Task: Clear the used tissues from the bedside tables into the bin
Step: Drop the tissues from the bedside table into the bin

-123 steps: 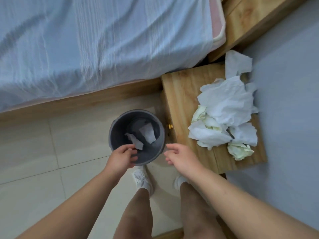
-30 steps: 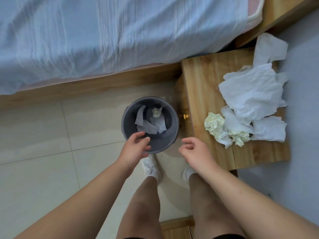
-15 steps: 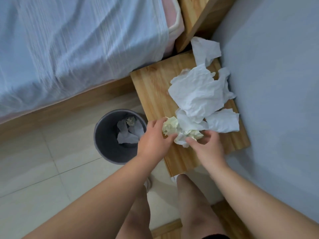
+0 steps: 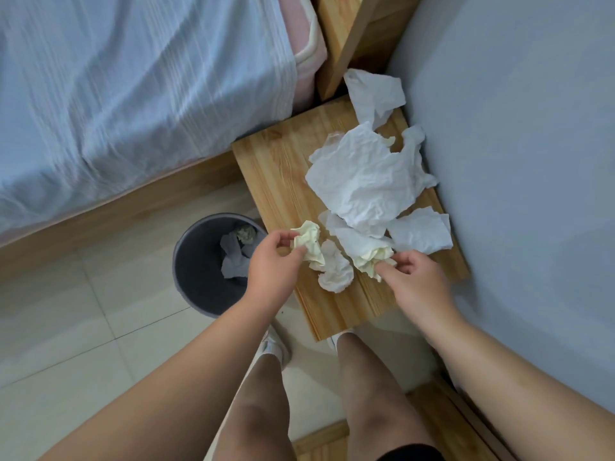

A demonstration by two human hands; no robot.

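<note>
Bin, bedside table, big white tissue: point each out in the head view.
bin [image 4: 196,287]: head view, bare inner wall, lower left.
bedside table [image 4: 273,168]: head view, bare wood top near bed.
big white tissue [image 4: 362,181]: head view, middle of the crumpled sheet.

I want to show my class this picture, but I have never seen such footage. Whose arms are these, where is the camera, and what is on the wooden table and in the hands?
No machine here: the arms are a person's, filmed by one wide-angle camera worn on their head, looking down past their legs. The left hand pinches a crumpled yellowish tissue. The right hand grips a second yellowish wad. Both wads are at the near end of the wooden bedside table, where several white tissues lie loose. On the floor tiles left of the table stands a grey bin, already holding a few tissues. A bed with a pale blue sheet fills the upper left.
</note>
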